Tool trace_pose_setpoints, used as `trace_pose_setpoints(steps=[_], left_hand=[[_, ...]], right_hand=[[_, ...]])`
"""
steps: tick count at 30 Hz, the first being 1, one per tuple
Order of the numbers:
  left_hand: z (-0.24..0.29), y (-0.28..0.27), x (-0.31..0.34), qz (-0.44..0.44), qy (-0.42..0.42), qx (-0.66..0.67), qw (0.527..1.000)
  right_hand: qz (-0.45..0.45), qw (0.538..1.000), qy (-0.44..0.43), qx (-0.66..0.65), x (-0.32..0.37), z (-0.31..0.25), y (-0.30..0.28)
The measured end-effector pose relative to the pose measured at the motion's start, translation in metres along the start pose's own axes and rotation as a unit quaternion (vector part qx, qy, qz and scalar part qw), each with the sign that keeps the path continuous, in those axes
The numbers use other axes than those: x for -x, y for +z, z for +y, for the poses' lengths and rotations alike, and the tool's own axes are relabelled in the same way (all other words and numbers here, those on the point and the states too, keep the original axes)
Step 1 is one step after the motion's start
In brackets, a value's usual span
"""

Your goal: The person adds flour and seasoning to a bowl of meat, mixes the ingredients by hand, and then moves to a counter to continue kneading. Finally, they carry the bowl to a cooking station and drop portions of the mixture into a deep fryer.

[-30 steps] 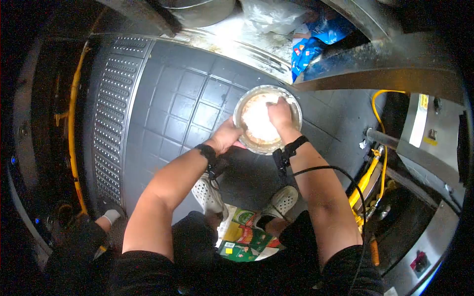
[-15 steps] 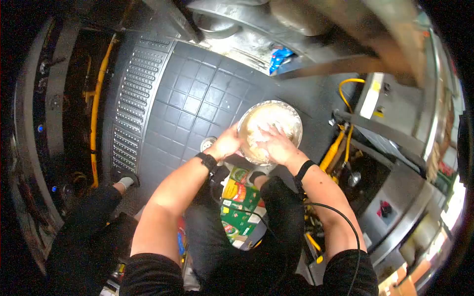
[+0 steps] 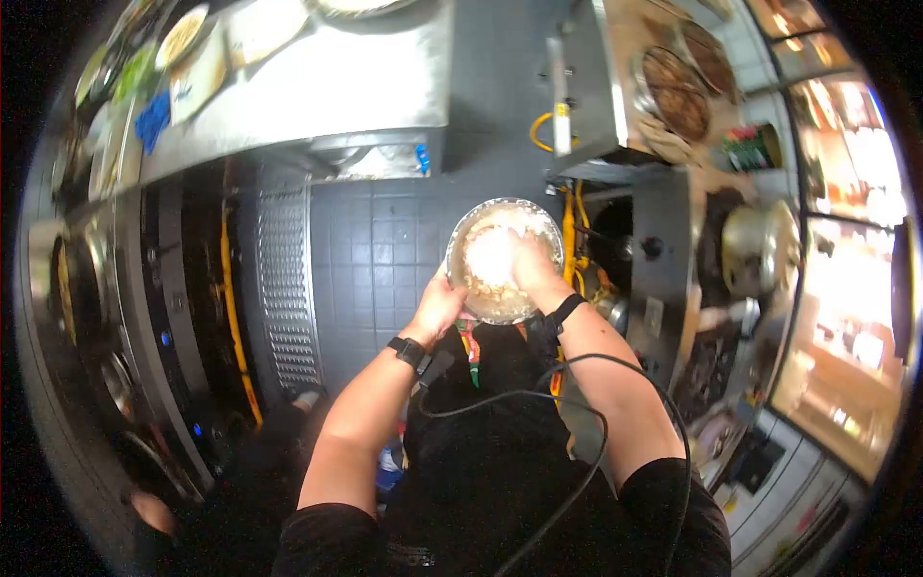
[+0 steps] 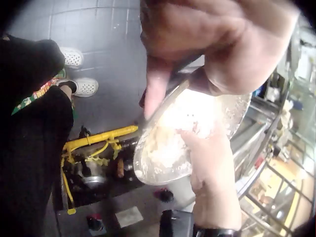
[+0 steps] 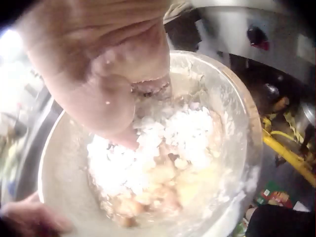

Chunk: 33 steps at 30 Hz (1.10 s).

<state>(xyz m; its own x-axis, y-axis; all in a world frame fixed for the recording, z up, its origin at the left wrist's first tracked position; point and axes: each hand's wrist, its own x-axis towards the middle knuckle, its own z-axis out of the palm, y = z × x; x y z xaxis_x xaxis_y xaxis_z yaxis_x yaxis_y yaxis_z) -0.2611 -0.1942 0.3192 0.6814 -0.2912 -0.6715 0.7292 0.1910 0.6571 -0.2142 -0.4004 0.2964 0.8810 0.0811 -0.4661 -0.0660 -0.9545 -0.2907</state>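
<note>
A round metal bowl is held in front of the body, above the floor. My left hand grips its left rim; in the left wrist view the left hand has a finger down along the bowl's outer side. Inside lie white, flaky matter and wet, pale brown lumps. My right hand reaches into the bowl. In the right wrist view the right hand has its thumb against the white matter, and its other fingertips are hidden.
A steel counter with plates stands at the upper left, a perforated floor strip below it. Stoves and pots line the right side, near yellow pipes. A cable hangs across the body. Another person's arm shows at lower left.
The head view has risen and widened, showing counters on both sides. The bowl has come up with the left hand on its rim. The right hand, spread on the contents earlier, now reaches farther in.
</note>
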Motion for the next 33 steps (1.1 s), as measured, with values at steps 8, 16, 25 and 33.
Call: trace_pose_setpoints(steps=[8,16,25,33], left_hand=[[0.054,0.113,0.055,-0.142,-0.035,-0.13,0.981],[0.043,0.222,0.114,-0.33,-0.06,-0.237,0.912],[-0.117,0.327,0.267,-0.469,-0.187,-0.355,0.786],[-0.315,0.431,0.4,-0.563,-0.268,-0.367,0.691]], right_hand=[[0.141,0.852,0.132,-0.487,0.135,0.026,-0.093],[0.237,0.965,0.084,-0.073,0.303,0.068,-0.086],[0.199,0.937,0.284,-0.029,0.622,0.098,-0.01],[0.321,0.789,0.517,-0.085,0.836,0.175,0.156]])
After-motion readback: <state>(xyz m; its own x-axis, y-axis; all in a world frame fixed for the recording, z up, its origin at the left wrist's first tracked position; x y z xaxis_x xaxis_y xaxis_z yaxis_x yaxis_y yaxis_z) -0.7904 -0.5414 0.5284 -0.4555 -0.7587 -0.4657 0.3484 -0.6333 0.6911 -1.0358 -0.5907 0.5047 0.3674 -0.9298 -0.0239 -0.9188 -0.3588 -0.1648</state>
